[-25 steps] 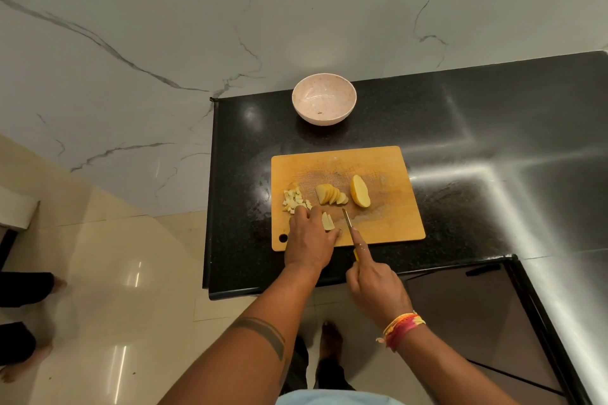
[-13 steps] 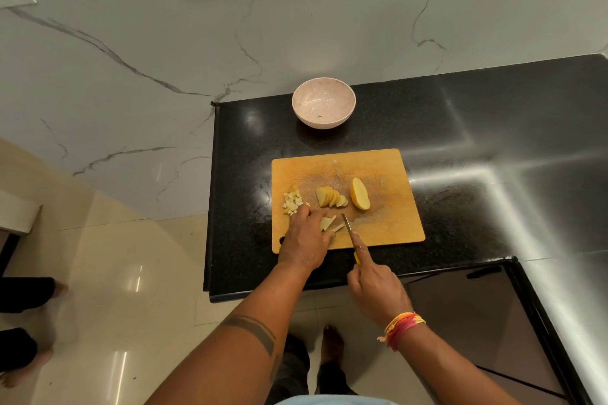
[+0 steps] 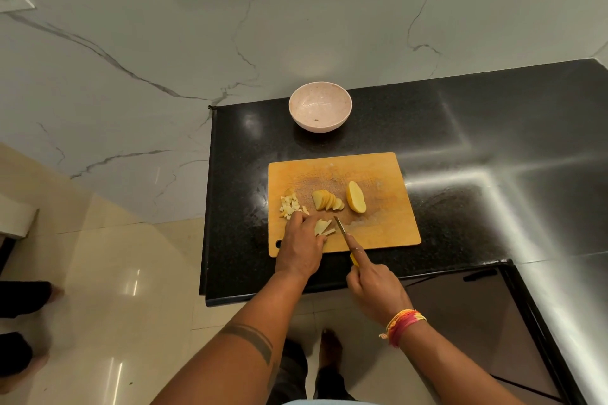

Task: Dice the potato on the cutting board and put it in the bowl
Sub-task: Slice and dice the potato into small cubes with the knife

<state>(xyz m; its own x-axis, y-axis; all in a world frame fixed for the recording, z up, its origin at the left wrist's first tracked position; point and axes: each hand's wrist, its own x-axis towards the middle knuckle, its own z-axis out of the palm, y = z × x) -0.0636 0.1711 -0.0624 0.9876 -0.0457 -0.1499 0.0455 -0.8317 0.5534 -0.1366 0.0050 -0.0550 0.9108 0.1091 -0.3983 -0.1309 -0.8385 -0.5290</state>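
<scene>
- Bare counter (image 3: 493, 148) right of my cutting board (image 3: 378, 171) (wide, open reach).
- Sliced fan (image 3: 327, 200) and half potato (image 3: 356, 197) crowd mid-board, toward the bowl (image 3: 320, 106).

knife handle (image 3: 354, 259): mostly hidden in right hand (image 3: 375, 286) | bowl (image 3: 320, 106) speck: too small to tell

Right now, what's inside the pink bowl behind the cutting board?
The bowl holds no potato yet; only a tiny dark speck shows near its bottom. All potato pieces lie on the cutting board. Nothing covers the bowl's inside.

Home kitchen, probably, black granite counter (image 3: 460, 148), marble wall (image 3: 164, 43), wooden cutting board (image 3: 378, 174), bowl (image 3: 297, 102)
</scene>
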